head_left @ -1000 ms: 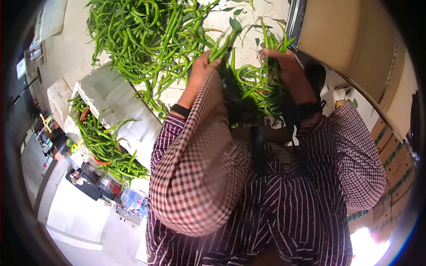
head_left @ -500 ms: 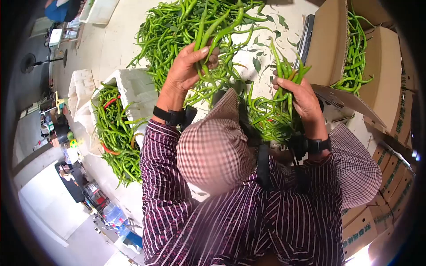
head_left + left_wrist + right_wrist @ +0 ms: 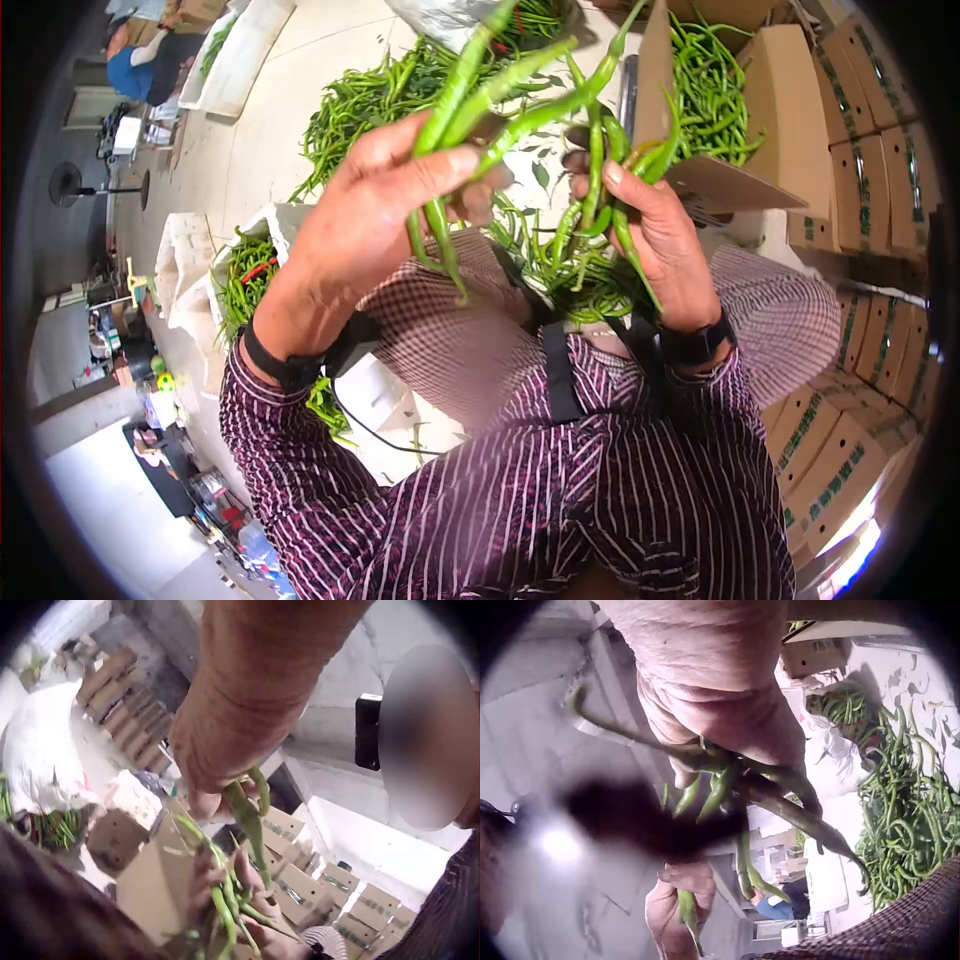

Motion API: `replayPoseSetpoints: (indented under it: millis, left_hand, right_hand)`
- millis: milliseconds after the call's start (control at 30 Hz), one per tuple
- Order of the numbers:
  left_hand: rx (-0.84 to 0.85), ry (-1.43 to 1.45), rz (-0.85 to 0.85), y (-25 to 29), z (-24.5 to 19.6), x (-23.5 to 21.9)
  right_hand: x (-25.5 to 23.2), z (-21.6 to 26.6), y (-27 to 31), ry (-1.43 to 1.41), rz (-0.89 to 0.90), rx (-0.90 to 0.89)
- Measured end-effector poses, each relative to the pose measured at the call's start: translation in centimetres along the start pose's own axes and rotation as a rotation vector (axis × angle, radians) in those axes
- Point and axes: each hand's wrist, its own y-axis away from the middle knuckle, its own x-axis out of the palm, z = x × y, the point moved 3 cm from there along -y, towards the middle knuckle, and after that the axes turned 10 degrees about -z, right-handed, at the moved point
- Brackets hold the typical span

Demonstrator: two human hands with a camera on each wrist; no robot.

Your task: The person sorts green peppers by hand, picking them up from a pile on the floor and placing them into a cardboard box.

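My left hand (image 3: 375, 195), raised toward the head camera, grips several long green chili peppers (image 3: 455, 95) between thumb and fingers. Beside it on the right, my right hand (image 3: 665, 235) holds another bunch of green chilies (image 3: 595, 165), one of them brownish. The two bunches overlap in the head view. Below the hands, more chilies (image 3: 585, 285) lie near my chest. In the left wrist view, the right hand (image 3: 277, 934) appears below the left, with chilies (image 3: 221, 900) across its fingers. The right wrist view shows the left hand (image 3: 675, 904) farther off.
A big heap of green chilies (image 3: 350, 115) covers part of the white table (image 3: 270, 130). To the left stands a white foam box (image 3: 190, 265) with chilies. At right are an opened cardboard box (image 3: 790, 110) containing chilies and stacked cartons (image 3: 840, 440). A person (image 3: 150, 65) is far left.
My left hand has come up from the heap with chilies and moved closer to the head camera. The right hand has also risen, keeping its bunch. The head view has tilted upward.
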Motion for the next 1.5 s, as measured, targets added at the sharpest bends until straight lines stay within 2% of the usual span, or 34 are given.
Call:
replayPoseSetpoints:
  millis: [67,100,167,233,267,300,400,467,500,567,767,833,867,933,967,1033,1067,1100,1167,1300,1333,1367,1400,1433,1500]
  left_hand:
    - [-0.062,-0.143,0.076,0.8,1.2,1.7]
    - [-0.097,-0.058,0.147,1.3,2.0,2.6]
    - [-0.207,0.075,0.145,2.1,4.1,3.6]
    - [-0.205,0.104,0.109,1.9,5.5,4.5]
    - [-0.187,0.196,0.039,1.3,6.2,5.1]
    - [-0.174,0.29,-0.035,1.1,6.7,5.2]
    - [-0.214,0.324,0.011,0.5,8.3,6.6]
    - [-0.18,0.393,-0.007,0.4,9.3,7.3]
    - [-0.177,0.393,-0.007,0.2,10.1,7.8]
    - [-0.085,0.249,0.0,-0.2,10.6,8.1]
    - [-0.095,0.308,-0.036,0.1,11.7,9.4]
    - [-0.125,0.299,-0.063,0.2,12.1,9.4]
    - [-0.131,0.295,-0.068,0.1,12.1,9.3]
    - [-0.02,-0.021,-0.064,-0.2,12.0,9.3]
    - [-0.035,-0.023,-0.061,-0.4,12.4,9.2]
    - [-0.101,0.244,-0.116,-1.0,13.1,8.6]
    - [-0.103,0.456,-0.119,-1.2,13.0,8.3]
    - [-0.054,0.549,-0.087,-1.3,12.9,7.7]
    - [-0.026,0.65,-0.138,-1.8,13.2,6.9]
    - [0.038,0.614,-0.146,-3.9,9.9,7.6]
    - [0.104,0.62,-0.025,-5.2,8.8,7.5]
    - [0.151,0.579,0.006,-6.2,6.5,8.4]
    - [0.287,0.149,-0.017,-7.0,3.8,8.9]
    - [0.208,0.561,0.238,-9.3,2.1,10.1]
    - [0.412,0.437,0.144,-9.1,-1.8,14.0]
  right_hand:
    - [-0.6,0.1,0.1,-0.06,0.025,0.025]
    - [-0.7,-0.2,0.0,-0.106,0.007,0.016]
    - [-1.0,-0.1,0.1,-0.153,-0.024,-0.002]
    - [-1.3,-0.4,0.5,-0.193,-0.09,0.062]
    - [-2.0,-0.4,0.9,-0.184,-0.085,0.043]
    - [-1.9,-0.4,1.3,-0.181,-0.076,0.104]
    - [-1.1,-0.6,2.7,-0.162,-0.074,0.109]
    - [-1.8,-0.8,2.6,-0.079,-0.063,-0.062]
    - [-2.7,-1.0,2.4,-0.078,-0.061,-0.063]
    - [-3.5,-0.9,2.2,-0.015,-0.09,-0.125]
    - [-5.0,-1.4,2.5,-0.013,-0.075,-0.052]
    - [-5.0,-1.5,2.4,0.059,-0.113,-0.158]
    - [-5.2,-1.5,2.2,0.054,-0.113,-0.151]
    - [-5.6,-1.3,2.2,0.346,-0.093,-0.126]
    - [-5.7,-1.4,2.4,0.34,-0.102,-0.115]
    - [-5.1,-1.1,2.7,0.06,-0.037,-0.029]
    - [-5.4,-1.1,2.8,0.054,-0.048,-0.03]
    - [-5.8,-1.0,2.8,0.007,-0.069,0.017]
    - [-6.7,-1.0,2.9,-0.088,-0.11,0.109]
    - [-8.7,-1.9,1.9,-0.167,-0.08,0.16]
    - [-9.2,-2.6,1.3,-0.197,-0.07,0.148]
    - [-9.4,-2.9,1.2,-0.198,-0.07,0.154]
    - [-9.3,-3.2,1.1,-0.227,-0.051,0.145]
    - [-9.2,-3.4,1.0,-0.258,-0.032,0.136]
    - [-9.0,-3.6,1.1,-0.299,0.027,0.152]
